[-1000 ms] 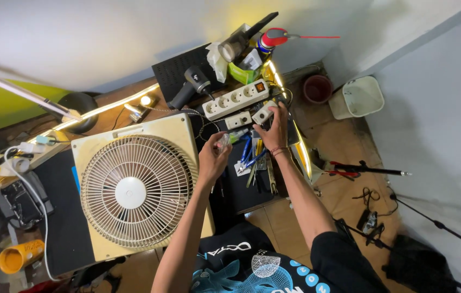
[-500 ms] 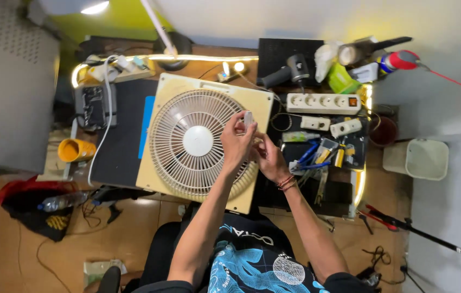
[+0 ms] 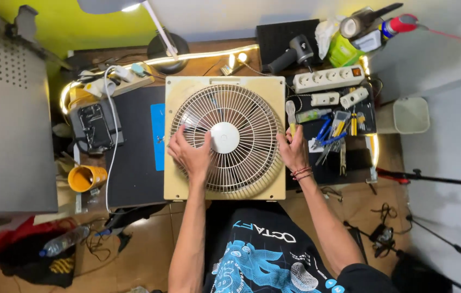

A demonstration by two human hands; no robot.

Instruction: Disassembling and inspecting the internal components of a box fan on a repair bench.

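On the desk lies a square fan [image 3: 225,138], grille up. At its eight o'clock the left hand [image 3: 191,154] rests spread on the grille; at three o'clock the right hand [image 3: 293,149] grips the frame edge, pliers [image 3: 328,133] nearby.

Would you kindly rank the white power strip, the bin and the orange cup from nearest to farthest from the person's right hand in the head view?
From the right hand:
1. White power strip, just beyond the hand at the desk's back edge.
2. Bin, on the floor off the desk's right end.
3. Orange cup, far across the box fan, at the desk's left end.
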